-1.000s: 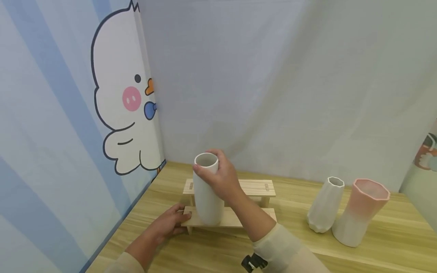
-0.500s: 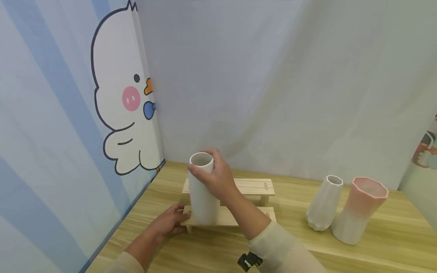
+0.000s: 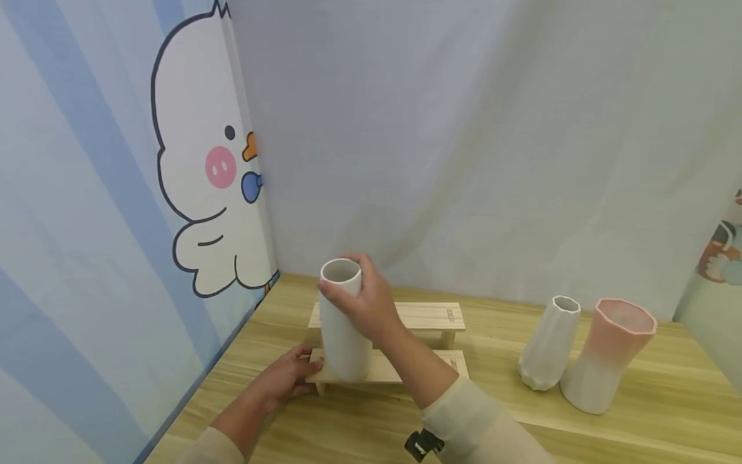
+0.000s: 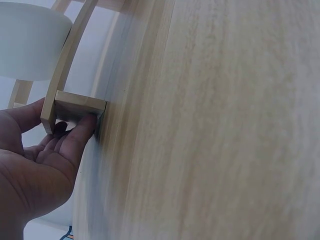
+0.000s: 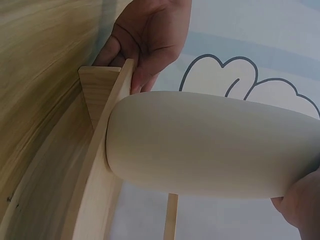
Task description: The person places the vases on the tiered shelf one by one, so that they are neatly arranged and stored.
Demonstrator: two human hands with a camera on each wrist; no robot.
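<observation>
My right hand [image 3: 371, 299] grips a tall white vase [image 3: 343, 341] near its rim, thumb on the near side and fingers round the back. The vase stands upright at the left part of the lower step of a two-step wooden rack [image 3: 406, 367]; in the right wrist view the base of the vase [image 5: 200, 145] meets the board. With my left hand [image 3: 286, 374] I hold the left end of that lower step. The left wrist view has the thumb over the board and the fingers of the left hand [image 4: 40, 160] beneath, against the wooden leg [image 4: 80, 102].
On the table [image 3: 498, 412] to the right stand a slim white faceted vase [image 3: 547, 348] and a pink-and-white flared vase [image 3: 605, 361], close together. A grey cloth [image 3: 464, 161] hangs behind, and a cartoon-printed curtain [image 3: 116, 258] borders the left side.
My right hand has shifted the white vase slightly left along the lower step, then kept it nearly still. My left hand stays on the rack's end.
</observation>
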